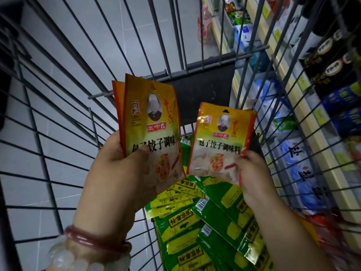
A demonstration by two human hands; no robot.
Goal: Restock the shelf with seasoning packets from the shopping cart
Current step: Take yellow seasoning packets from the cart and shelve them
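Both my hands are raised inside the wire shopping cart (58, 118). My left hand (117, 163) grips a small stack of yellow-and-orange seasoning packets (152, 118), thumb across the front one. My right hand (252, 171) pinches the lower right corner of another yellow-and-orange seasoning packet (220, 141), with at least one more behind it. Below them, several green-and-yellow packets (205, 222) lie piled in the cart's bottom. The shelf (304, 106) runs along the right, seen through the cart's wires.
The shelf holds blue-and-white bags (298, 169), dark bottles (328, 61) and blue packs. A pink bottle (204, 26) stands on the low shelf edge further along the aisle. Grey floor tiles (64, 45) show through the cart's left side. Bracelets circle my left wrist.
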